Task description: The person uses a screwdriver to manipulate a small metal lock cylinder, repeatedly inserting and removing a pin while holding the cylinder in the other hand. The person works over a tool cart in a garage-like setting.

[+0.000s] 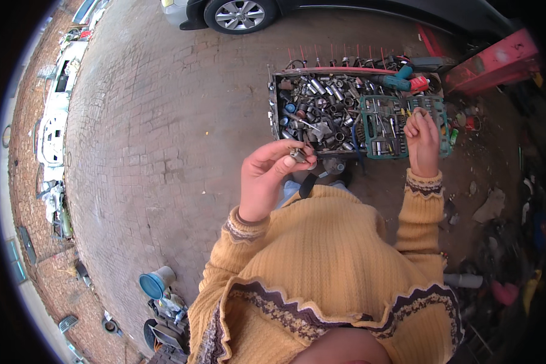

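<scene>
Picking a fitting: my left hand point(267, 179) pinches a small metal socket point(297, 155) above the toolbox point(321, 112).
My right hand point(423, 138) is loosely curled, grasping nothing I can make out (next, I judge, a matching piece).

Ground: brick paving point(164, 121) is stretching across an outdoor yard, reddish-brown and dusty.
Top edge: a dark car point(346, 9) is standing there, one silver wheel point(239, 13) showing.
Left rim: white vehicle parts point(54, 121) are lying along a brick edge.
Light: even daylight is falling, casting soft shadows.
Right: a red metal frame point(497, 60) is leaning in.
</scene>
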{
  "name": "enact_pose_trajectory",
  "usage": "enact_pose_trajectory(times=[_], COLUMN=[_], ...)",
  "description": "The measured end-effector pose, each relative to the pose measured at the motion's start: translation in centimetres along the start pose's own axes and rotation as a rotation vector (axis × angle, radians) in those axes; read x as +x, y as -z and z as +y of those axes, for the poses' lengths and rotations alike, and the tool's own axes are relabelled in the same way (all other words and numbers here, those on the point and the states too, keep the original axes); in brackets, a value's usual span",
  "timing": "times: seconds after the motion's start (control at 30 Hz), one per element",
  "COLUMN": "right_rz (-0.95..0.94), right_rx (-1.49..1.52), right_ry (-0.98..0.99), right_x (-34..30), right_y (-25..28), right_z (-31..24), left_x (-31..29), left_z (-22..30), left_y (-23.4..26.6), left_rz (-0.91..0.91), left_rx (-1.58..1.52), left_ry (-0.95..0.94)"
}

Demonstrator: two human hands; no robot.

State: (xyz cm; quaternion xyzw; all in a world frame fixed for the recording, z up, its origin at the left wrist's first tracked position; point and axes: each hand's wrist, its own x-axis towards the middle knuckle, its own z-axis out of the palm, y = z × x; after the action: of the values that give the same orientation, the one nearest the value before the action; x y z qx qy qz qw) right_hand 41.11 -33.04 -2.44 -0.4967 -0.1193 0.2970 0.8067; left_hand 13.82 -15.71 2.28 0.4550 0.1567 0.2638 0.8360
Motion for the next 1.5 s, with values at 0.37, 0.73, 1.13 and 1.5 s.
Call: enact_pose_trajectory(times=[0.37,0.73,1.13,1.5], right_rz=[0.161,0.002,0.103,0.041], right_rx=[-0.705,-1.124,-1.354,-0.972], right_ry=[0.315,0.305,-0.015,0.254], right_x=[4.0,6.3,8.5,3.2], right_y=[10.7,13.6,19.0,7.0], right_z=[9.0,11.1,15.5,6.2], left_x=[0.1,0.5,0.8,1.2], left_z=[-1.1,-1.9,-2.1,-0.8], left_y=[0.6,-0.4,-1.6,-3.5], left_rz=[0.153,0.235,0.145,0.009], left_rx=[-0.420,-0.310,-0.287,-0.306], left_ry=[0.322,0.421,0.478,0.401])
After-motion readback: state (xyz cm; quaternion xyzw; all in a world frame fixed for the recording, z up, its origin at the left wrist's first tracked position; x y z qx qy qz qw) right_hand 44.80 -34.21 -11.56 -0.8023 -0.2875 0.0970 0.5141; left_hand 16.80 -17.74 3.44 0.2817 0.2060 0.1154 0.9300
